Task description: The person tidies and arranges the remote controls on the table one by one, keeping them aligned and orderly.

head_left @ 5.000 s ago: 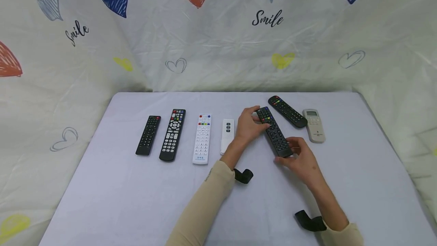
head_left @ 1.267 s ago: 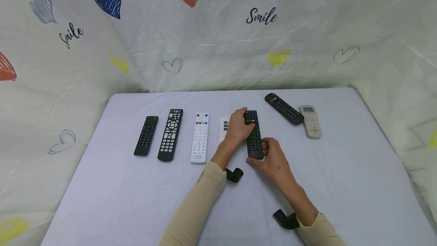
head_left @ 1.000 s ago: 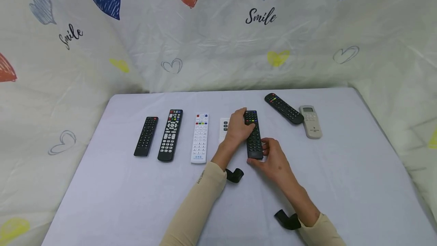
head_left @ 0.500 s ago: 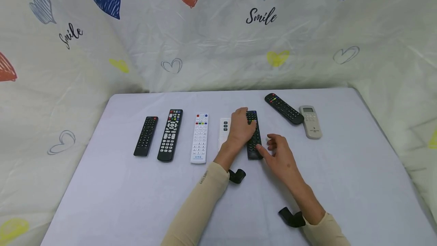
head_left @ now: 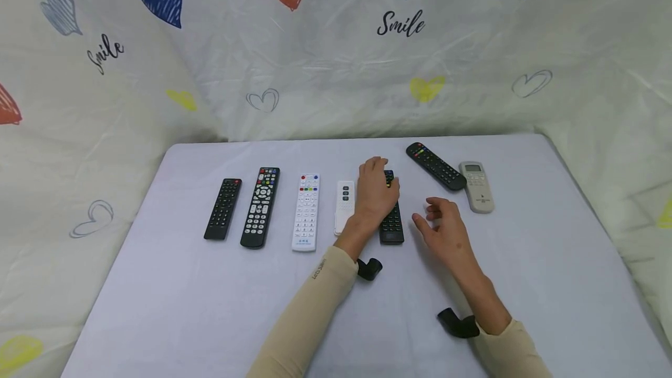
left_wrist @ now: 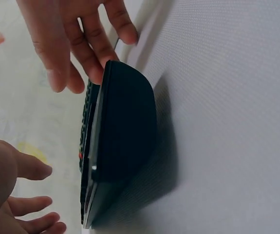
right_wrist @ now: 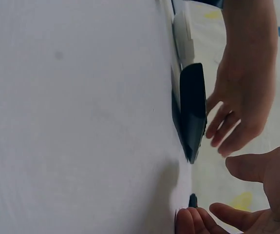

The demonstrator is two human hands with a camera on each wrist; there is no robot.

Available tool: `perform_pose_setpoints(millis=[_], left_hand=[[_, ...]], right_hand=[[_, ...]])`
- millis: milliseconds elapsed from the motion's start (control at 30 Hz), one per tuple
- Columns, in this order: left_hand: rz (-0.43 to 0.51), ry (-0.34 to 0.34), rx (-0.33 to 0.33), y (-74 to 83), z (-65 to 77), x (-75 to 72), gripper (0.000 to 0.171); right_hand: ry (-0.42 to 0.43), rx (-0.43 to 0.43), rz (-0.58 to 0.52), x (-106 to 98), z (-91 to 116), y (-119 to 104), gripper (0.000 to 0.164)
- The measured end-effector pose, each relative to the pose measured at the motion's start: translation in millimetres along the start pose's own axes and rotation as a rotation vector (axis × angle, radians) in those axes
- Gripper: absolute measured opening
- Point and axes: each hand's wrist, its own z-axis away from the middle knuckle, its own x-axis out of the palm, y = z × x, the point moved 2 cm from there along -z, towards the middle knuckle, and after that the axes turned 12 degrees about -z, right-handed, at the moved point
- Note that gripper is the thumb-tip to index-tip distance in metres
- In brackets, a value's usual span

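A black remote control [head_left: 391,230] with dark buttons lies on the white table, its upper part partly hidden by my left hand [head_left: 375,191]. That hand hovers above the remote's upper half, fingers relaxed and apart from it in the left wrist view, where the remote's dark end [left_wrist: 127,122] faces the camera. My right hand [head_left: 445,232] is to the right of the remote, thumb and fingers loosely spread with nothing between them. In the right wrist view the remote [right_wrist: 193,105] rests flat, and the right hand [right_wrist: 271,190] stays clear of it.
Left of it stand in a row a small white remote [head_left: 345,206], a white remote with many buttons [head_left: 305,214], a long black remote [head_left: 260,209] and a short black remote [head_left: 223,209]. At the back right, a slanted black remote [head_left: 437,166] touches a beige air-conditioner remote [head_left: 477,188].
Both hands carried the black remote leftward and straightened it beside the small white remote. They then let go; the right hand drew back to the right and the left hand lifted slightly.
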Motion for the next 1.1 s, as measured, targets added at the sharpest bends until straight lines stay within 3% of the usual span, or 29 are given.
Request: perform_pose_setpoints(millis=[167,300,600,1100], left_hand=[[0.08,0.064,0.05,7.2,-1.8,-2.8,0.043],[0.116,0.069,0.067,13.5,-4.1,-3.3,0.04],[0.116,-0.06,0.034,25.9,-10.3,-1.7,0.045],[0.162,-0.172,-0.012,35.5,-26.6,-5.9,0.055]], right_hand=[[0.03,-0.002,0.006,-7,-4,3,0.052],[0.06,-0.013,0.011,-13,-8,8,0.052],[0.093,0.012,0.004,-24,-17,15,0.054],[0.141,0.064,-0.003,-31,-24,20,0.069]])
